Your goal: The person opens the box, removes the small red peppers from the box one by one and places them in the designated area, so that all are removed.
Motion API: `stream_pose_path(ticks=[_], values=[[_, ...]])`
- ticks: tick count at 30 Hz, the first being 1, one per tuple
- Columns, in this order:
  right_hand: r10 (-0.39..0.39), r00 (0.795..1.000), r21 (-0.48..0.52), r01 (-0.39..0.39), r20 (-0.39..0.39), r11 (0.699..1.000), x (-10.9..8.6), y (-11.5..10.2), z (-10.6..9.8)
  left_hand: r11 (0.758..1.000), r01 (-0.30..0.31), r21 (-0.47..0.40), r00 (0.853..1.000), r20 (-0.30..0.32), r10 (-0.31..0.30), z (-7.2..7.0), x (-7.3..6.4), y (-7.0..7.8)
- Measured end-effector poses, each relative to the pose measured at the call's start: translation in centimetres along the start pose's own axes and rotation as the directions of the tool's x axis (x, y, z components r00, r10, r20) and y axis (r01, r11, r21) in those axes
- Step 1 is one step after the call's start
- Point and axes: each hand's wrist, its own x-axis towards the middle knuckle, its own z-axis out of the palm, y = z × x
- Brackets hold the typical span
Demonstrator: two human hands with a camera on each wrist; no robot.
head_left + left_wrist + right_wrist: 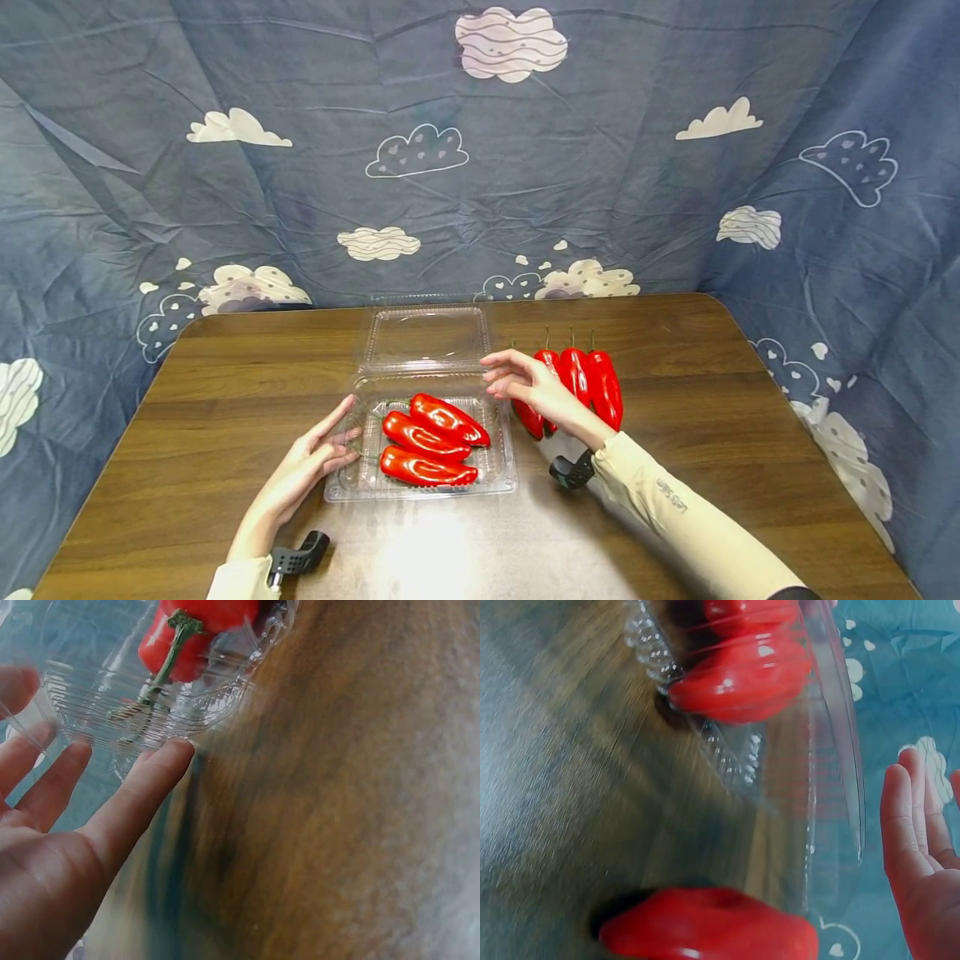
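Left hand (300, 475) touching clamshell tray (495, 479), right hand (525, 383) hiding loose peppers (600, 383)

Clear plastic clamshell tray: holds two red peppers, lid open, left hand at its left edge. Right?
Not quite. The clear plastic clamshell tray holds three red peppers, not two, as the head view shows. Lid open and left hand at its left edge stand.

A brown wood-grain surface (712, 417) with rounded corners carries a clear plastic box (497, 475), its lid (427, 335) folded open flat toward the far edge. Just to the right of the box, a tight group of red peppers (600, 385) lies directly on the wood.
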Motion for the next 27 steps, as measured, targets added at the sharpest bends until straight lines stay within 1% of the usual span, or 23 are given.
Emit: stream_pose_path(ticks=[7, 11, 16, 22, 27], values=[[-0.023, 0.998, 0.030, 0.021, 0.056, 0.999, 0.7, 0.1, 1.0, 1.000, -0.009, 0.027, 1.000, -0.004, 0.009, 0.0, 0.0, 0.0], [-0.034, 0.996, -0.016, 0.036, 0.086, 0.999, 1.0, 0.3, 1.4, 1.000, -0.007, 0.019, 1.000, -0.003, 0.007, 0.0, 0.0, -0.1], [-0.020, 0.992, -0.052, 0.027, 0.123, 0.998, 1.6, 0.4, 1.9, 1.000, -0.004, 0.009, 1.000, -0.004, 0.004, 0.1, 0.0, -0.1], [-0.039, 0.983, -0.113, 0.059, 0.177, 0.992, 2.1, 0.6, 2.6, 1.000, -0.004, 0.007, 1.000, -0.012, 0.004, 0.1, 0.1, -0.1], [-0.019, 0.978, -0.121, 0.044, 0.207, 0.992, 2.4, 0.5, 3.1, 1.000, 0.001, 0.006, 1.000, -0.014, -0.001, 0.1, 0.0, -0.2]])
